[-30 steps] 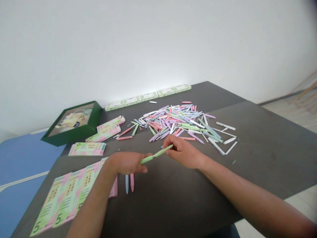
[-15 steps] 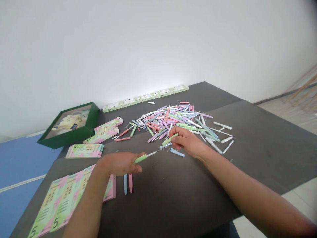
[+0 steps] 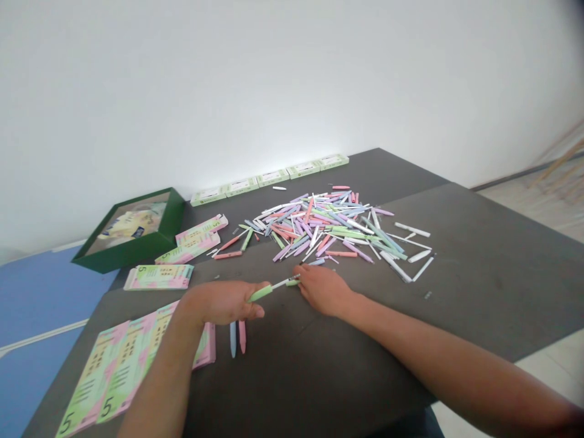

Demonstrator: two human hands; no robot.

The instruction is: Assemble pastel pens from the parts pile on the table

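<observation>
My left hand point(image 3: 222, 302) grips a green plastic pen barrel point(image 3: 261, 294) that points right, with a thin pale refill point(image 3: 281, 283) showing from it. My right hand point(image 3: 323, 290) pinches a small green pen piece point(image 3: 292, 283) at the refill's far end. Both hands are shut on this one pen. A heap of pastel and white pen parts point(image 3: 319, 228) lies just beyond my right hand. A pale blue pen piece point(image 3: 233, 339) and a pink one point(image 3: 242, 336) lie under my left hand.
The dark table point(image 3: 479, 292) holds printed pastel cards point(image 3: 114, 371) at left, an open green box point(image 3: 132, 228), and a row of small pale green boxes point(image 3: 269, 178) along the wall. A blue surface point(image 3: 41, 304) lies left; floor shows right.
My right hand has moved down and left from the heap, bringing the small green piece to the refill's end. My left hand has stayed nearly still. The hands are closer together.
</observation>
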